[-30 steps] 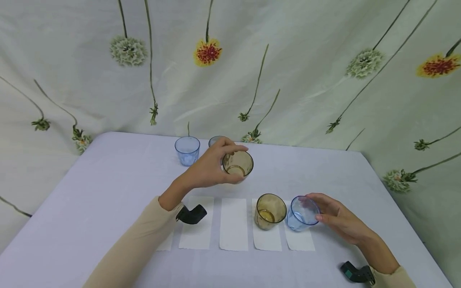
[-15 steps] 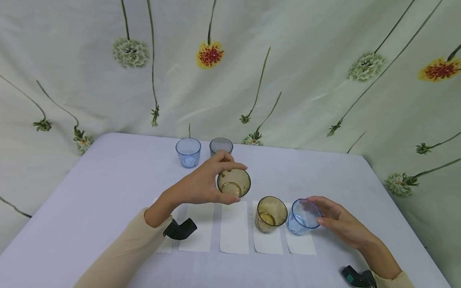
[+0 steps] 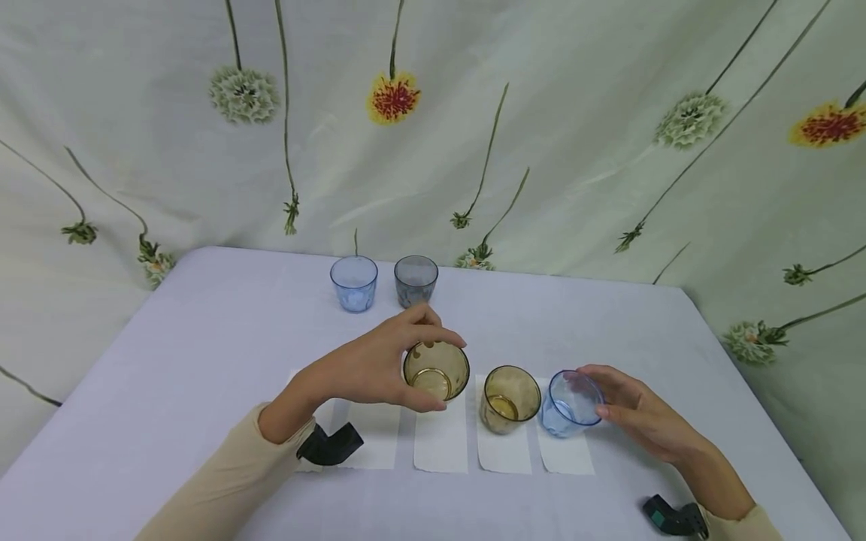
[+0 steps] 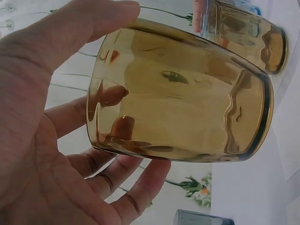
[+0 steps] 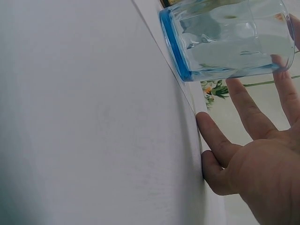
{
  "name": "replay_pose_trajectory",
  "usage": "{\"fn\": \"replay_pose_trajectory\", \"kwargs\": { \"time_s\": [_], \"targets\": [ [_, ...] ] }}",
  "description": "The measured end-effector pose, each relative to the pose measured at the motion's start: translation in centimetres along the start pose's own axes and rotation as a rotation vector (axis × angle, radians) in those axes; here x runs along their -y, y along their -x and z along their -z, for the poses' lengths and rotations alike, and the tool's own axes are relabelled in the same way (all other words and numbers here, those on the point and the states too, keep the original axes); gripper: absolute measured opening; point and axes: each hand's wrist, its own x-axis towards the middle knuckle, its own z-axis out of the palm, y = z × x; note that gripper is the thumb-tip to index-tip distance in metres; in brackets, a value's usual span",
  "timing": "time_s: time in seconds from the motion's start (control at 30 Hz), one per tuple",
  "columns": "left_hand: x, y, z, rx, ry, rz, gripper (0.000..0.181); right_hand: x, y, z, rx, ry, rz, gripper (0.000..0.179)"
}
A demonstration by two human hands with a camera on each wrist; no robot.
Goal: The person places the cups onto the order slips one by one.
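My left hand grips an amber drinking glass, thumb and fingers spread round its sides near the rim. This glass is held above the middle white paper strip; the left wrist view shows its clear amber wall up close. A second amber glass stands upright just to the right, on another strip. Beside it is a blue glass on the rightmost strip. My right hand holds that blue glass at its right side, with the lower fingers on the tabletop.
At the back of the white-covered table stand another blue glass and a grey glass. More paper strips lie to the left, partly beneath my left arm. A flower-patterned cloth hangs behind.
My left hand has brought the amber glass toward me from near the back glasses to over the middle strip, uncovering the grey glass. My right hand stays at the blue glass.
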Motion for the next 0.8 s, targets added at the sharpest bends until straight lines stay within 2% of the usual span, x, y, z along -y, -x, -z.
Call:
{"fn": "replay_pose_trajectory", "kwargs": {
  "time_s": [0.33,0.8],
  "targets": [
    [-0.1,0.0,-0.5,0.020,0.017,-0.029,0.063,-0.1,0.3,0.0,0.011,-0.022,0.009,0.051],
    [0.8,0.1,-1.6,0.017,0.052,0.015,0.062,0.2,0.0,-0.1,-0.003,0.009,0.004,0.051]
  ]
}}
